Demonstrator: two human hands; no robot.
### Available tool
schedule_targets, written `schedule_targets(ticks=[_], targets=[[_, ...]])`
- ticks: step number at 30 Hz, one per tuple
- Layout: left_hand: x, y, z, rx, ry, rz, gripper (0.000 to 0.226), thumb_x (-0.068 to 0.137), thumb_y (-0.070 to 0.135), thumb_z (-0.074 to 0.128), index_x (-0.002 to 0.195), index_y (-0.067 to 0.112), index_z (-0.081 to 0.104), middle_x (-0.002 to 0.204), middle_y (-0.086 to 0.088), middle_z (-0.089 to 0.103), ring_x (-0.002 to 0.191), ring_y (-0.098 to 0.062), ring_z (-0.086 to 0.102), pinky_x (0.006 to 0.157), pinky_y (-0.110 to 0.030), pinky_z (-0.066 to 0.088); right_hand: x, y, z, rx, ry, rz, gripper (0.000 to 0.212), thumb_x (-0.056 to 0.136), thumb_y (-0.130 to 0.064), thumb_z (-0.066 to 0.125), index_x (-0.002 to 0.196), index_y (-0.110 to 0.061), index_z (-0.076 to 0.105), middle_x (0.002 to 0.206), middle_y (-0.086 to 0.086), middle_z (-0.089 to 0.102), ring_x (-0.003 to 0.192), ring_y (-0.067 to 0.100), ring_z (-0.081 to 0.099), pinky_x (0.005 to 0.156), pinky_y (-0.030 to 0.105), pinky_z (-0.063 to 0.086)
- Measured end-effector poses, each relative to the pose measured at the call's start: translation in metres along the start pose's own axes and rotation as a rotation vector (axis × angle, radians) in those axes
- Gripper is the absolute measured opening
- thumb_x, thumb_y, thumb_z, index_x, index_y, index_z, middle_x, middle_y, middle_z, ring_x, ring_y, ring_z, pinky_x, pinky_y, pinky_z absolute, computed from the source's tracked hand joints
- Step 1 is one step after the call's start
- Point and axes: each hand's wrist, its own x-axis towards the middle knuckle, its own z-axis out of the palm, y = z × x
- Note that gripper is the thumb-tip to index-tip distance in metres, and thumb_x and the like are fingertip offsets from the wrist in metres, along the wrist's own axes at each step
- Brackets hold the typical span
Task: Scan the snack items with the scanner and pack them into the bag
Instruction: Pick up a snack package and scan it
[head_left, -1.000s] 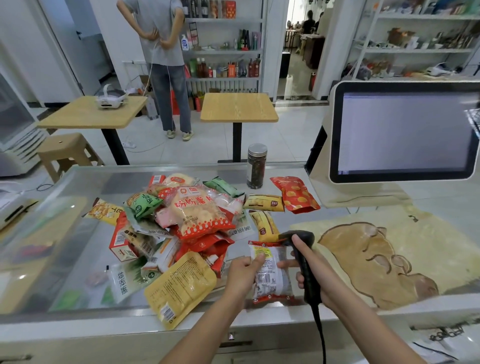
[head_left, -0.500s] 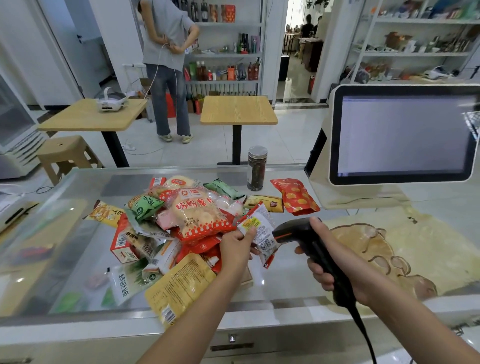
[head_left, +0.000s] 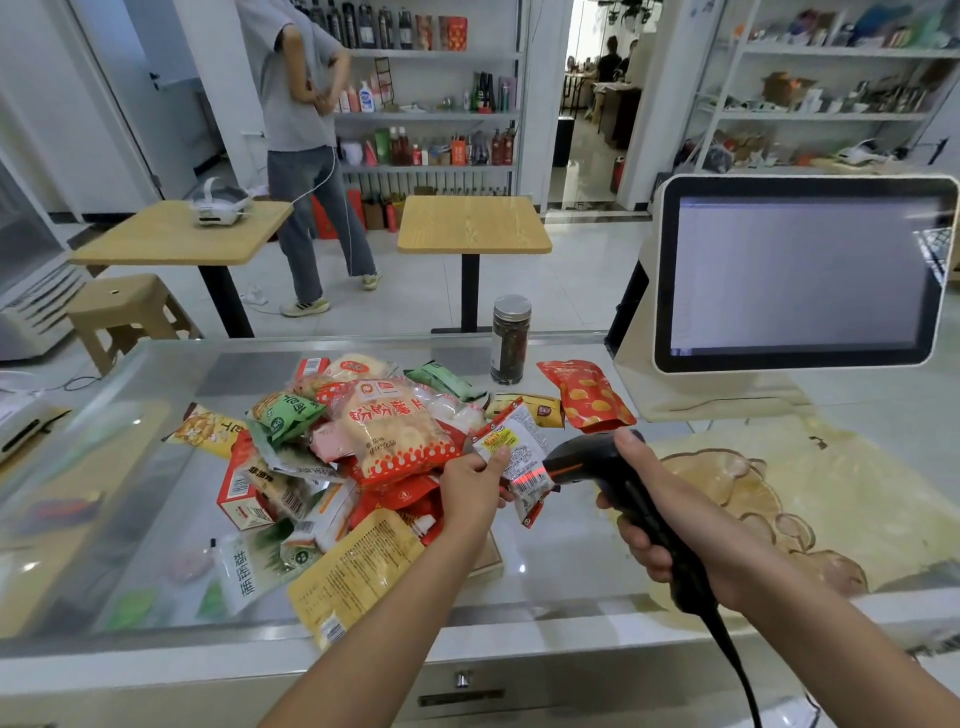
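My left hand (head_left: 475, 486) pinches a small red-and-white snack packet (head_left: 519, 457), held tilted above the glass counter (head_left: 561, 571). My right hand (head_left: 654, 514) grips the black corded scanner (head_left: 613, 473), whose nose points left at the packet from a short gap. A red scan line falls across the packet's lower part. A heap of snack packets (head_left: 363, 457) lies left of my hands. The beige bag (head_left: 810, 499) with a bear drawing lies flat on the counter to the right.
A dark jar with a silver lid (head_left: 510, 340) stands at the counter's far edge. A red pouch (head_left: 587, 397) and a yellow packet (head_left: 535, 408) lie near it. The till screen (head_left: 800, 273) rises at the right. A person (head_left: 306, 156) stands beyond, among wooden tables.
My left hand lifted the packet off the counter and tilted it toward the scanner. My right hand raised and turned the scanner to aim at it; the red line now shows.
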Motion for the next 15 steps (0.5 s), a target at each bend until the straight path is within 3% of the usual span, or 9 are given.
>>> schedule_targets(ticks=[10, 15], targets=[[0.005, -0.001, 0.003, 0.006, -0.014, 0.003, 0.026, 0.092, 0.025, 0.06, 0.09, 0.002, 0.07, 0.072, -0.001, 0.067, 0.053, -0.009, 0.06, 0.048, -0.016, 0.047, -0.013, -0.003, 0.0, -0.015, -0.007, 0.006, 0.083, 0.063, -0.082, 0.042, 0.096, -0.007, 0.057, 0.05, 0.001, 0.041, 0.037, 0.011, 0.033, 0.037, 0.021, 0.028], [0.011, 0.013, 0.006, -0.095, -0.064, 0.026, 0.017, 0.089, 0.023, 0.063, 0.08, 0.009, 0.068, 0.084, -0.004, 0.072, 0.073, -0.016, 0.067, 0.056, -0.018, 0.05, -0.019, -0.01, -0.002, 0.026, -0.01, -0.025, 0.085, 0.063, -0.08, 0.043, 0.104, -0.007, 0.058, 0.05, 0.002, 0.041, 0.037, 0.011, 0.032, 0.037, 0.02, 0.027]])
